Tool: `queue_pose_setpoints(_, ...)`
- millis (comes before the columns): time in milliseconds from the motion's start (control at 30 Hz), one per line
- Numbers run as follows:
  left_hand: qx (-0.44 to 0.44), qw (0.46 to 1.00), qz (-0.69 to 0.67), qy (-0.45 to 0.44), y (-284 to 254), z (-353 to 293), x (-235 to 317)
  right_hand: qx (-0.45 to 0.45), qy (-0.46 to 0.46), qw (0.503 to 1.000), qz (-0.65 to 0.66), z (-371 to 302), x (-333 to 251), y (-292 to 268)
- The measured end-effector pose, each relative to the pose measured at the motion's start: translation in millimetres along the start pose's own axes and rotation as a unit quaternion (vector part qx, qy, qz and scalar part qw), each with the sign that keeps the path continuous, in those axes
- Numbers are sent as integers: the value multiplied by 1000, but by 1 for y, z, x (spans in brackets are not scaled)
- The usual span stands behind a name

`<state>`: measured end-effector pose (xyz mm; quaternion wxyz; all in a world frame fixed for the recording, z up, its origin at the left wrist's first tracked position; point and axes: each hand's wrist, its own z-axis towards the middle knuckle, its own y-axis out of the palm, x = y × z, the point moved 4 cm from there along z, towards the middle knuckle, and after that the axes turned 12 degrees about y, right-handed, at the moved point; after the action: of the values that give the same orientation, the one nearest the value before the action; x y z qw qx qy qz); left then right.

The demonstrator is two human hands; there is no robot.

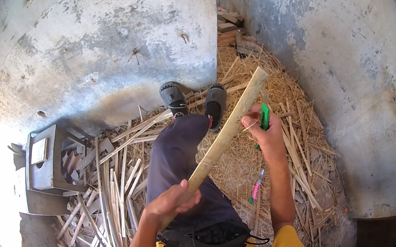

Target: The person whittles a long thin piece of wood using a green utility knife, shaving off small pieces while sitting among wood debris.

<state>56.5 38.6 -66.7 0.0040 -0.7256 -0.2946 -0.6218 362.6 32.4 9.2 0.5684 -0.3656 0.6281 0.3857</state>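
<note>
A long, flat strip of split bamboo slants up and to the right across my lap, its far end beyond my knees. My left hand is wrapped round its lower part. Close to the right edge of the strip, my right hand grips a green utility knife, blade end pointing away from me. A thin curled shaving shows by the right thumb. Whether the blade touches the bamboo, I cannot tell.
Bamboo strips lie heaped at the left, beside a grey stool-like frame on its side. Fine shavings cover the floor. A slim pink and blue object lies right of my legs. Weathered walls rise left and right.
</note>
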Motion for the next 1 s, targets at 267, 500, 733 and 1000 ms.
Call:
queue_pose_setpoints(267,36,997,-69,-8,2,-3,6,123,-27,818,-561,-5,42,-39)
queue_pose_setpoints(500,80,996,-23,9,4,-1,16,63,-5,941,-333,-25,20,-27)
queue_pose_setpoints(733,134,985,86,61,12,3,27,-12,-144,956,-256,-61,9,19)
queue_pose_setpoints(1000,175,967,154,99,17,3,32,15,-262,883,-390,-84,16,61)
